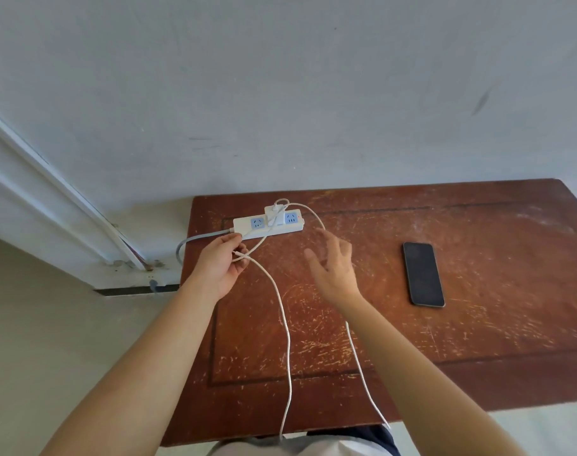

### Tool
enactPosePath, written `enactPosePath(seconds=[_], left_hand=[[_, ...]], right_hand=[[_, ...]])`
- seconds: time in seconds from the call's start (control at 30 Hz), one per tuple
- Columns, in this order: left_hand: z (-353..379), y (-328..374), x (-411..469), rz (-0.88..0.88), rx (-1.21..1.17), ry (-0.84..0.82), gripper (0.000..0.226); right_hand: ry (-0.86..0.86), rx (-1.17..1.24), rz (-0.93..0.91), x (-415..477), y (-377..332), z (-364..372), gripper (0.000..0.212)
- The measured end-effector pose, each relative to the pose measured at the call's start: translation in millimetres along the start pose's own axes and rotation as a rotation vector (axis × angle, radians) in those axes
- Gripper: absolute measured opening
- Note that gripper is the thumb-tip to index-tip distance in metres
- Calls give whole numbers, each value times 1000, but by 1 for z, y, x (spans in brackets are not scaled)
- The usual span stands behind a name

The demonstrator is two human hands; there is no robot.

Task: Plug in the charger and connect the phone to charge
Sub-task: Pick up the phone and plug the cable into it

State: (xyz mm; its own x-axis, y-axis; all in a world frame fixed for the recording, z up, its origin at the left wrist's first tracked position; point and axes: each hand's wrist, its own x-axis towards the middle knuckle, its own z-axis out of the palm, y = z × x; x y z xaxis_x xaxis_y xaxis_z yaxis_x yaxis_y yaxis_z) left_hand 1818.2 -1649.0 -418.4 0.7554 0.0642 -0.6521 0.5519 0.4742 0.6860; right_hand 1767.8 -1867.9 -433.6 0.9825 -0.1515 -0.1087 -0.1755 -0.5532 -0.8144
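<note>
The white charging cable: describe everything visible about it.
The thin white charging cable looks braided. One end is plugged into the white charger block seated in the white power strip. From there it arcs right, passes behind the open right hand, hangs over the near edge of the scratched brown wooden table, then loops back up to the left hand, which pinches its connector end.

A reddish-brown scratched wooden bench (478, 225) is seen; a white power strip (268, 224) with pale blue sockets, a white braided cable (287, 340), and a black glossy phone (423, 274).
</note>
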Motion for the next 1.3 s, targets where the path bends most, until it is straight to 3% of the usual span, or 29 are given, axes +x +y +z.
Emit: enactPosePath(seconds=[0.13, 0.2, 0.27, 0.37, 0.43, 0.5, 0.6, 0.67, 0.73, 0.9, 1.07, 1.2, 1.3], left_hand=[[7, -4, -4, 6, -119, -71, 11], [9, -6, -7, 5, -117, -139, 12], [10, -6, -11, 28, -76, -169, 12], [14, 4, -15, 85, -127, -94, 7], [18, 13, -19, 109, -197, -78, 4], [24, 21, -24, 127, -206, -85, 5], [36, 27, -32, 163, -144, -72, 11], [42, 27, -38, 198, -78, -61, 12], [44, 25, -44, 251, 48, -52, 13], [37, 18, -54, 533, 482, -3, 17], [13, 6, -50, 578, 765, -102, 32], [3, -7, -40, 501, 827, -74, 25], [-2, -19, -36, 417, 891, -73, 45]], right_hand=[[-336, -55, 5, -25, 10, 15, 80], [-409, -138, -49, -30, 19, 19, 59], [-313, -123, -58, -30, 23, 18, 35], [-66, 135, 194, -24, 26, -4, 36], [17, 127, 221, -23, 26, -24, 38], [-30, 44, 182, -29, 26, -35, 45], [-239, -247, 103, -42, 31, -31, 73], [-275, -397, 33, -50, 37, -19, 66], [-195, -303, 13, -56, 42, -6, 50], [-20, -1, 261, -44, 29, -11, 32], [469, 436, 121, -13, -20, -66, 25], [495, 618, 30, -10, -47, -90, 22], [448, 659, 54, -23, -44, -92, 21]])
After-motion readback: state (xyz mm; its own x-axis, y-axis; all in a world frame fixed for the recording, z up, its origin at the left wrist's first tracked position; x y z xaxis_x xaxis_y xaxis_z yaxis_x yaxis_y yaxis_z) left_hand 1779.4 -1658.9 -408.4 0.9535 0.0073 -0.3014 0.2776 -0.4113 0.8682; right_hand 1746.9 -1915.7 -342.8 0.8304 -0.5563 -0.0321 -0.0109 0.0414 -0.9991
